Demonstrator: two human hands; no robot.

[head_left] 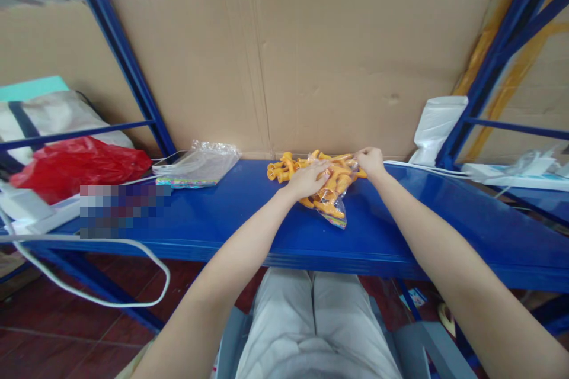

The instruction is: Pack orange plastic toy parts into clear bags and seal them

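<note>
A clear plastic bag (334,204) full of small orange plastic pieces lies on the blue metal shelf (249,219) in front of me. Several loose orange pieces (281,169) lie just left of it. My left hand (307,180) rests flat on the bag's left side, its fingers pressed down on the pieces. At the bag's far right end, my right hand (370,161) is closed in a pinch on the bag's edge.
A stack of empty clear bags (198,164) lies at the left. A red plastic bag (73,167) and a white cable (106,249) are further left. A white bag (435,124) stands at the right by a blue upright. Cardboard (311,65) lines the back.
</note>
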